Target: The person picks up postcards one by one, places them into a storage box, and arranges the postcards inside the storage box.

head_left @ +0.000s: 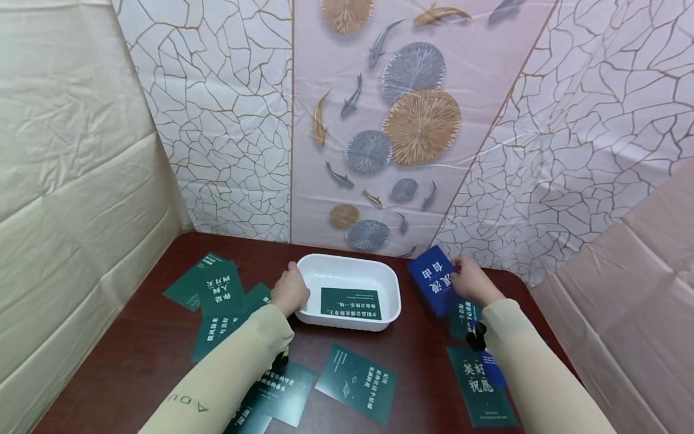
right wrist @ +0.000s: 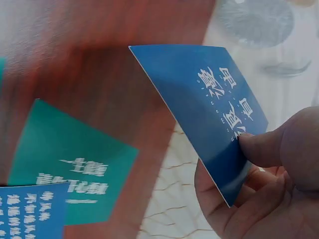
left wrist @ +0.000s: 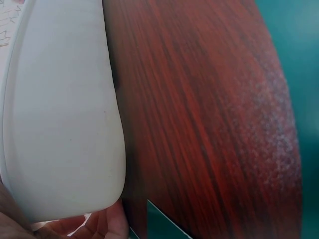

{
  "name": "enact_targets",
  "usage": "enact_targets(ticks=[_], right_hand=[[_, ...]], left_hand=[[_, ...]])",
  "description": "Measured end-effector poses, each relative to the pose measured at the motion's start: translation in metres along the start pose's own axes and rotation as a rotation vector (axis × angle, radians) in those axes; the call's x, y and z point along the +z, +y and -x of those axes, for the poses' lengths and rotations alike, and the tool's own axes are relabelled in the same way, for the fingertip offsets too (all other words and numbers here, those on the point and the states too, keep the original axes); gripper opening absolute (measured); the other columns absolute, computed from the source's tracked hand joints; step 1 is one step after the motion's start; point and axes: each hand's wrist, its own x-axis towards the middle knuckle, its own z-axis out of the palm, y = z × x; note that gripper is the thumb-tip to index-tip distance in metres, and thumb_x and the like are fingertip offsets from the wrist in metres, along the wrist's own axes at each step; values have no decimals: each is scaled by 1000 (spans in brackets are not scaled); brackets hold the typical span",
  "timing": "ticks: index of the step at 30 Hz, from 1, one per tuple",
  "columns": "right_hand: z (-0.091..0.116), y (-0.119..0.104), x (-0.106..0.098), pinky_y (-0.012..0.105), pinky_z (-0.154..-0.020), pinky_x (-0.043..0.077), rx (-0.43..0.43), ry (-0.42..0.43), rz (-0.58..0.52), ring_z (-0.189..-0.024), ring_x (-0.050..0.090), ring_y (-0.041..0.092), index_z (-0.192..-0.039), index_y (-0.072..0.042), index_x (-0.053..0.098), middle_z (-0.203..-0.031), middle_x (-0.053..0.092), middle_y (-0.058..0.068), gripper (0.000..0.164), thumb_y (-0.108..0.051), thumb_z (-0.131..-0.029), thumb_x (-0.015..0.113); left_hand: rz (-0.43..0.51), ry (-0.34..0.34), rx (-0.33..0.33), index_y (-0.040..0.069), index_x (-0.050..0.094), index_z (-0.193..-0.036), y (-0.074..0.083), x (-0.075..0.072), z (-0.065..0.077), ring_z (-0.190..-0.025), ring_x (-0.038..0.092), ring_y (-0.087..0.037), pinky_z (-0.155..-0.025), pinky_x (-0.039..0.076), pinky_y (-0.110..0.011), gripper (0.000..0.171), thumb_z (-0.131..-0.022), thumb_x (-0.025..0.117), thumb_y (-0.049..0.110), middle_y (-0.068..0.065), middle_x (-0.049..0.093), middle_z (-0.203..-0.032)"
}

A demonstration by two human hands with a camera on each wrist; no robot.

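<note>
My right hand (head_left: 473,280) pinches a blue card (head_left: 434,277) with white lettering, thumb on its face and fingers behind. In the right wrist view the blue card (right wrist: 194,104) is tilted and held up off the table. My left hand (head_left: 290,290) grips the left end of a white plastic basin (head_left: 389,295); in the left wrist view its fingers (left wrist: 117,219) curl round the basin's rim. A dark green card (head_left: 351,303) with white lettering lies inside the basin.
Several green cards (head_left: 219,295) overlap on the left of the dark red table (head_left: 135,361). More green cards (head_left: 358,383) lie in front of the basin. On the right a green card (head_left: 479,392) lies near another blue card (head_left: 494,369). A patterned cloth (head_left: 238,120) hangs behind.
</note>
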Motion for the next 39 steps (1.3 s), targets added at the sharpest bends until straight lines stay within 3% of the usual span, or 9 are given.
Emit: enact_targets(ticks=[7,15,20,27,39], right_hand=[[-4,-28,-9,36,-61,49,-83,116,-40,-80,59,30,-128,2,41,-99,57,23,28,-7,-102,41],[-10,-65,-2,41,-67,50,-207,178,-64,-85,59,32,-130,-2,43,-100,57,21,28,-9,-102,43],[-14,-92,15,40,-67,51,-236,148,-90,-82,60,28,-128,-7,46,-97,58,16,26,-10,-102,45],[-17,-121,43,39,-69,53,-285,85,-45,-85,62,25,-122,-12,49,-97,60,11,20,-12,-102,48],[-28,-128,86,42,-84,52,-271,-78,108,-101,63,21,-122,-17,53,-116,63,10,22,-13,-101,51]], left_hand=[[5,-1,-4,-4,23,-145,-1,1,-3,-101,58,-34,-84,50,-52,71,-88,64,9,-25,53,-123],[3,-4,-16,-3,23,-145,2,-1,-4,-102,59,-34,-85,50,-51,72,-87,65,9,-25,53,-122],[6,-6,-15,-3,24,-144,2,0,-4,-102,59,-34,-85,50,-51,71,-87,65,9,-24,53,-123],[7,-9,-23,-2,25,-144,2,0,-4,-103,59,-34,-85,50,-52,70,-87,65,8,-24,53,-123],[-2,-5,-28,-3,22,-145,-1,4,-6,-103,59,-34,-86,49,-52,73,-88,65,9,-24,54,-124]])
